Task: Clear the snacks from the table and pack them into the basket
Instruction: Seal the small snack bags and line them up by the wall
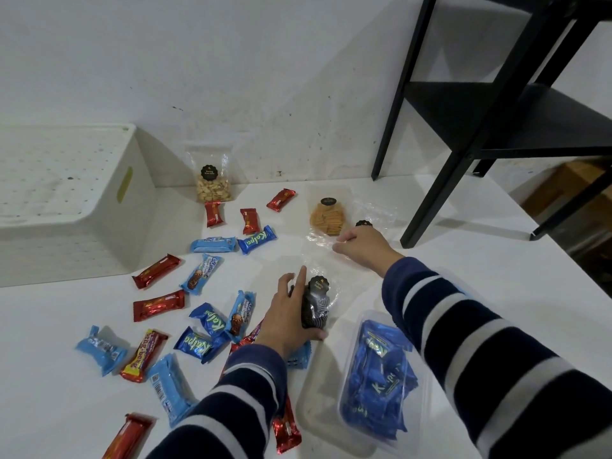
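On the table (pixel 430 260), most snacks remain unpacked; a dark cookie bag (pixel 316 303) is gripped by the left hand (pixel 291 313), a clear bag (pixel 326 215) pinched by the right hand (pixel 362 246), the basket (pixel 109 193) seemingly empty.

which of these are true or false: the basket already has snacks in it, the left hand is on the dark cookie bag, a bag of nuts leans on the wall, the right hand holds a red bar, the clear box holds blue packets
1. The basket already has snacks in it. False: no snacks show inside it; the wrapped snacks all lie on the table.
2. The left hand is on the dark cookie bag. True.
3. A bag of nuts leans on the wall. True.
4. The right hand holds a red bar. False: it pinches the edge of a clear bag beside the cracker bag.
5. The clear box holds blue packets. True.
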Demonstrator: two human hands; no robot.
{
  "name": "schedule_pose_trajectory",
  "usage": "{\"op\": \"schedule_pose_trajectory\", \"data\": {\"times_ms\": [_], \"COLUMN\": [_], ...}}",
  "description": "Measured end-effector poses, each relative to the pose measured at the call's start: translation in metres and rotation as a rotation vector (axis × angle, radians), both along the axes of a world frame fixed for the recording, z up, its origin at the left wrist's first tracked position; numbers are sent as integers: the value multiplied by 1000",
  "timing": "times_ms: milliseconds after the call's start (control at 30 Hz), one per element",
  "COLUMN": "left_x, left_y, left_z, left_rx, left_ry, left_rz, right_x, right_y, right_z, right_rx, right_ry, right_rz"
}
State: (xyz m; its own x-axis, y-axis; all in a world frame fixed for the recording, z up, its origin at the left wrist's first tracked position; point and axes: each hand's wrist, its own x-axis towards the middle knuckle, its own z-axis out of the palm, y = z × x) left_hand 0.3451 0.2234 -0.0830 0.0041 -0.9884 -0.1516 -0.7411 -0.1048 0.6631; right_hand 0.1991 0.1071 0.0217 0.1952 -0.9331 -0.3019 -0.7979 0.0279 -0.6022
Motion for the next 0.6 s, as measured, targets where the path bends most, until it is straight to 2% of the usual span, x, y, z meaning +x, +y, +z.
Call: {"op": "schedule_pose_trajectory", "data": {"times_ms": [233,433,600], "left_x": [-1,0,-1], "left_y": [-1,-1,0], "left_z": [-1,-2,-2], "left_rx": [-5,2,-3], "left_ry": [-12,-11,0], "left_rz": [-13,-23,-17], "right_x": [7,20,26], "right_y": [-2,-3,-5], "right_z": [-4,-3,-4], "right_rx": [-68,-17,-66], "right_ry": [-5,17,53], "right_rz": [-54,-14,-63]}}
